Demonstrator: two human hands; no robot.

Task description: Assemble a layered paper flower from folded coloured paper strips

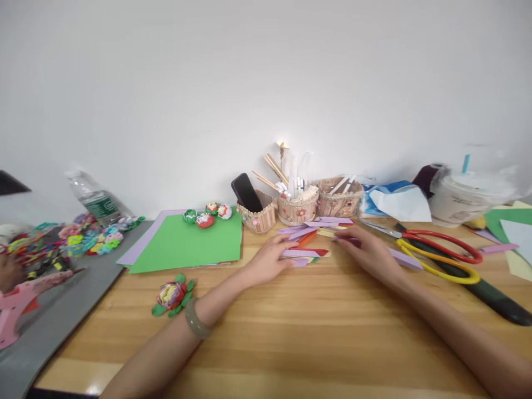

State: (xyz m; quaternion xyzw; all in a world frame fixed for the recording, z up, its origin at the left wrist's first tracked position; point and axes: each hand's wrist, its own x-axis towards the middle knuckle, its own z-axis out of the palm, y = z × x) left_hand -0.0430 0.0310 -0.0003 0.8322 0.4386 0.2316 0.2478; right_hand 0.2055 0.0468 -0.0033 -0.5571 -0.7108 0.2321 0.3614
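A small pile of folded paper strips point(306, 253) in lilac, red, orange, cream and green lies on the wooden table, in front of the decorated baskets. At the left side of this pile rests my left hand point(270, 259), fingers stretched over the strips and thumb apart. My right hand point(368, 252) is on the pile's right, its thumb and fingers closed around a dark purple paper strip point(351, 241). Beside that wrist lies a lilac strip point(405, 259), partly hidden by the hand. A finished paper flower point(172, 296) with green leaves sits left of my left forearm.
Green paper sheets point(187, 242) bear several small paper flowers point(204, 220). Baskets point(297, 211) hold sticks and a phone point(247, 193). Scissors point(440, 252) and a dark-handled tool point(494, 299) lie right. At left, another person's hand point(10, 272) is near a pink glue gun point(25, 302).
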